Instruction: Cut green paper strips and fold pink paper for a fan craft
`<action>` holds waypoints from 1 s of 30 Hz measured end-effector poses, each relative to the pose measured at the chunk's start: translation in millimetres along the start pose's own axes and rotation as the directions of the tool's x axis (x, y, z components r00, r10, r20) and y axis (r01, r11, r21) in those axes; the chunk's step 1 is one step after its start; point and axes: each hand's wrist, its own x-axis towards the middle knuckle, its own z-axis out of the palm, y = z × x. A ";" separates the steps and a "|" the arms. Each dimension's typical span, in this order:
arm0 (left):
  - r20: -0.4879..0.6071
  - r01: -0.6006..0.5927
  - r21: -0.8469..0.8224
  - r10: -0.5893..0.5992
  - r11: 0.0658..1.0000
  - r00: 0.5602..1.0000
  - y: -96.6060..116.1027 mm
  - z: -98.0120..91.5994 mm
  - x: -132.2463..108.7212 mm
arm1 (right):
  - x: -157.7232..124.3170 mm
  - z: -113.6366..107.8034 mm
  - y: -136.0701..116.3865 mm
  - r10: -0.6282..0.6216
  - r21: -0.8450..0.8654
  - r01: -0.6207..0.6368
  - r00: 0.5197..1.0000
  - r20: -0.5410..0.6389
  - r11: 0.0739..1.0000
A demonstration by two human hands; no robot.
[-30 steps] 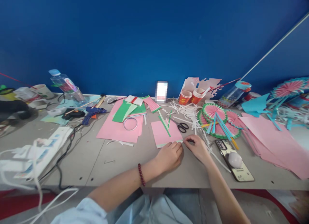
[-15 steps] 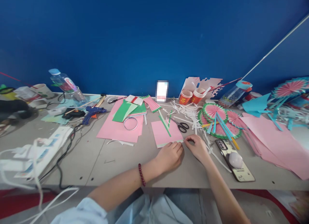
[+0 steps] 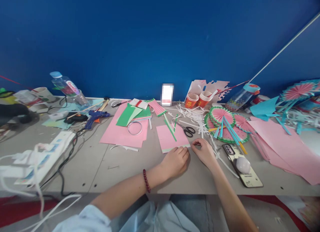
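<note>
A pink sheet of paper [image 3: 170, 135] with a pale green strip along its near edge lies in front of me. My left hand [image 3: 175, 161] rests over that edge, fingers bent and together, pressing on the paper; its thumb is hidden. Just off the sheet's right corner is my right hand [image 3: 203, 153], thumb and forefinger closed in a pinch. Whatever is between those fingertips is too small to tell. Narrow green strips [image 3: 170, 127] lie across the top of the sheet. Black-handled scissors [image 3: 189, 131] lie just beyond its right side.
Left are pink sheets [image 3: 122, 137], green paper [image 3: 127, 116], a metal ring [image 3: 135, 128], a blue glue gun [image 3: 96, 117] and a power strip [image 3: 53, 155]. Right are paper scraps [image 3: 193, 115], watermelon-patterned paper fans [image 3: 221, 117], a phone [image 3: 252, 178] and red cups [image 3: 192, 100].
My right hand has shifted very slightly right, away from the paper's corner. My left hand stays on the near edge, and the view has turned a little.
</note>
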 end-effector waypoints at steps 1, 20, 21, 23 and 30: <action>0.001 -0.002 0.001 0.002 1.000 1.000 0.2 -0.5 0.1 | -0.3 0.5 1.0 0.009 0.011 -0.009 1.000 -0.018 1.000; -0.011 -0.027 0.058 0.028 0.998 1.000 1.3 -0.8 0.8 | 1.7 10.1 0.9 -0.208 -0.139 0.210 0.978 0.024 0.968; -0.010 -0.032 0.070 0.033 0.997 0.999 1.6 -0.7 0.6 | 2.3 10.3 1.5 -0.214 -0.138 0.215 0.977 0.019 0.967; -0.008 -0.041 0.094 0.041 0.995 0.999 2.2 0.3 -0.6 | 3.3 11.3 3.7 -0.219 -0.133 0.218 0.976 0.009 0.967; 0.029 -0.004 0.058 0.002 0.998 1.000 -0.3 -2.6 -14.4 | 3.6 16.4 7.5 -0.230 -0.146 0.225 0.973 -0.018 0.963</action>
